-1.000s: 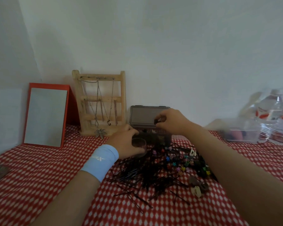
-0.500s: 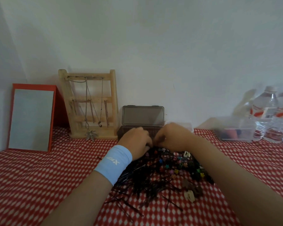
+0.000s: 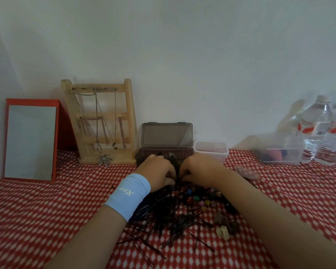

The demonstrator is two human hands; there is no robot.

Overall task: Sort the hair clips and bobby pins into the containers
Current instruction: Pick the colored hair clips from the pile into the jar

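Observation:
A heap of black bobby pins lies on the red checked cloth, with several small coloured clips on its right side and a beige claw clip at its near right. Behind the heap stands a dark box with its lid up, and a small clear container to its right. My left hand, with a blue wristband, and my right hand sit close together at the heap's far edge, knuckles towards me and fingers curled down. Their fingertips are hidden, as is anything they hold.
A wooden stand hung with chains and a red-framed mirror lean on the wall at the left. At the right are a clear tub, water bottles and a pink clip on the cloth.
My right hand has come down from the box lid. My left hand has moved right. Both now meet low at the heap's far edge, in front of the box.

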